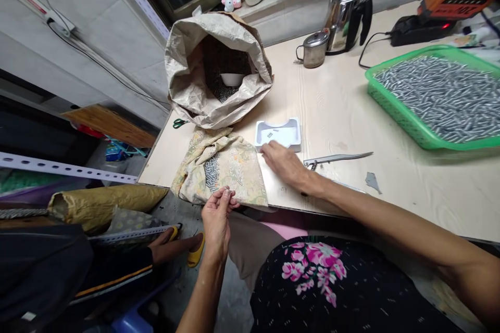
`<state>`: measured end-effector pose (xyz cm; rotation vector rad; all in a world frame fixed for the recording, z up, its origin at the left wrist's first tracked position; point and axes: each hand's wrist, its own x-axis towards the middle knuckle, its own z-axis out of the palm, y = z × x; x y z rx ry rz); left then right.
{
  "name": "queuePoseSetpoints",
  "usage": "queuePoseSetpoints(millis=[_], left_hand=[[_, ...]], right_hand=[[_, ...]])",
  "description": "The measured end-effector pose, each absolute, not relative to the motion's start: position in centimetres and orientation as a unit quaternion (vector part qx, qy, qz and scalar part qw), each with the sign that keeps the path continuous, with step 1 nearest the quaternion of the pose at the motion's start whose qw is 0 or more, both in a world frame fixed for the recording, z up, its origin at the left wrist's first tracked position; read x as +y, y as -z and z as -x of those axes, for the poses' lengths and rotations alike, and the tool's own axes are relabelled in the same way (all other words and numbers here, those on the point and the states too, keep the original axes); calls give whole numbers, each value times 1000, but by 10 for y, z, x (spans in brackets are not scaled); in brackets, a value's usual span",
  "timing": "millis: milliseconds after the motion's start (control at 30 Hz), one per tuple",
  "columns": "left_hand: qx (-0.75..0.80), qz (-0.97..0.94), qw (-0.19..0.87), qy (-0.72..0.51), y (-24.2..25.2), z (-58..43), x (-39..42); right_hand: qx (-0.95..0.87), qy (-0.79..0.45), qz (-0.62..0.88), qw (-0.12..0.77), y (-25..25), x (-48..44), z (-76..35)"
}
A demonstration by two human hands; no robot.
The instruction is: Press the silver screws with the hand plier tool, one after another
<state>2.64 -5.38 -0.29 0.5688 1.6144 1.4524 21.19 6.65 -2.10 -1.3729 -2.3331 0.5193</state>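
Observation:
Low at the table's front edge, my left hand is closed in a pinch, thumb against forefinger. Whatever is between them is too small to name. My right hand reaches down beside the near left corner of a small white plastic tray, its fingers bunched and their tips partly hidden. A few small metal pieces lie inside that tray. Just beyond my left hand, a pile of small silvery metal pins rests on a folded floral cloth.
Behind the cloth stands an open sack with a white scoop inside. A green basket full of metal pins is at right. Pliers-like cutters, a metal mug and a kettle stand or lie around. Another person's legs show at left.

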Motion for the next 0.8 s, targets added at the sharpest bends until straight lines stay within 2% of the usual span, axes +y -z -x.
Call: queuePoseSetpoints(millis=[133,233,333,533,800], left_hand=[[651,-254,458,-549,-1,-43,-56],[648,-328,495,-477,1,-64,-49],[637,-409,518,-399,4,-87,-31],[607,-466,582,-275,15,-122,9],[611,-465,628,-131,28,-140,29]], right_hand=[[-798,-104,519,287,-10,89,-240],[-796,-77,509,318,-23,81,-270],[-819,-112,487,281,-17,50,-304],[-821,-152,523,172,29,-19,-363],[-818,-143,532,165,49,-34,-379]])
